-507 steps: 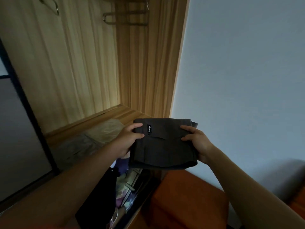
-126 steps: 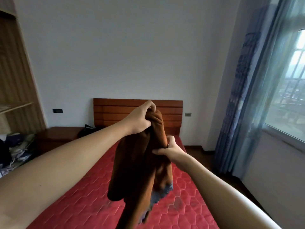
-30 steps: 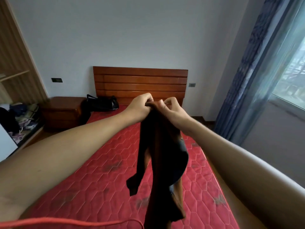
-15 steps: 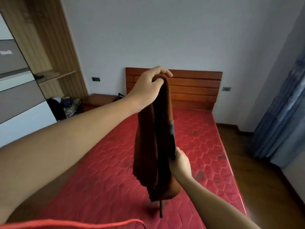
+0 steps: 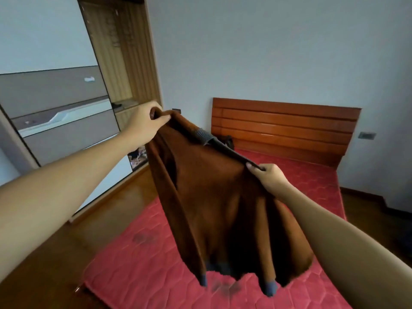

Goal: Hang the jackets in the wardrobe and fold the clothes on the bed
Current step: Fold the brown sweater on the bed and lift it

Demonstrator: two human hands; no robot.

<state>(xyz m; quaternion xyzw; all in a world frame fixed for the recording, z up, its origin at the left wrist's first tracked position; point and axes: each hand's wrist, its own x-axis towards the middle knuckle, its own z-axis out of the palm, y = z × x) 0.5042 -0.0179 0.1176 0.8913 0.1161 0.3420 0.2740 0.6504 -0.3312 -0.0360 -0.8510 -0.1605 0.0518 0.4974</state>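
As you hold it now: brown sweater [image 5: 218, 204] hangs spread above the bed [image 5: 138, 270], not yet folded.
Left hand [image 5: 147, 123]: fingers curled round one top corner.
Right hand [image 5: 270, 177]: pinching the other top corner.
Left to do: lay it on the bed, fold; hanging progress can't be judged.
Bed: red quilted mattress, dark marks.
Room: wardrobe [image 5: 124, 63] left of the bed, wooden headboard [image 5: 285, 128] at its far end.

Your left hand [image 5: 146, 126] and right hand [image 5: 268, 177] pinch brown knit sweater [image 5: 214, 197] with grey cuffs, spread above red quilted mattress [image 5: 138, 264].
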